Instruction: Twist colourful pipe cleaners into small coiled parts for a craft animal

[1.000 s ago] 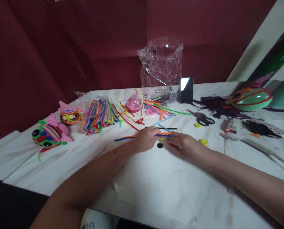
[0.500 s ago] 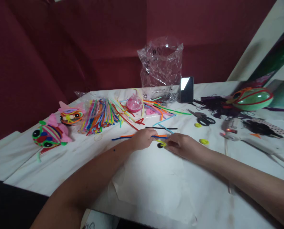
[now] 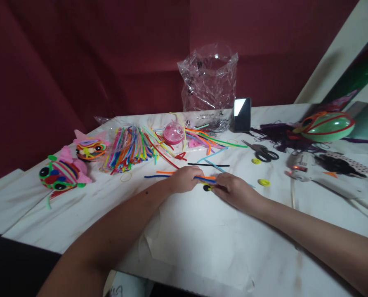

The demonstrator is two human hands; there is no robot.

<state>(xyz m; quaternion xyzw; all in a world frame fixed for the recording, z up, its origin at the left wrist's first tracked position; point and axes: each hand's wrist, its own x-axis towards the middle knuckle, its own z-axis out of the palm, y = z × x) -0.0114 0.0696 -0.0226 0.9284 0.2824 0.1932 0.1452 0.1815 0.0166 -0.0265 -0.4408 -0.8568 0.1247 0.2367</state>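
My left hand is closed around a blue pipe cleaner and an orange pipe cleaner, whose ends stick out on both sides of it. Just to the right, my right hand pinches the other end of the same pair. Beneath the fingers lies a small black round piece with some yellow by it, partly covered. Behind my hands are a black pipe cleaner and light blue pipe cleaners, lying on the white marbled table.
Scissors, yellow coils and a glue gun sit at the right. A phone stands at the back beside a clear plastic bag. On the left are a pipe-cleaner bundle and two fish-like crafts.
My right fingers have closed in on the right end of the blue and orange pipe cleaners. The yellow by the black piece is now more covered. My left hand keeps its hold.
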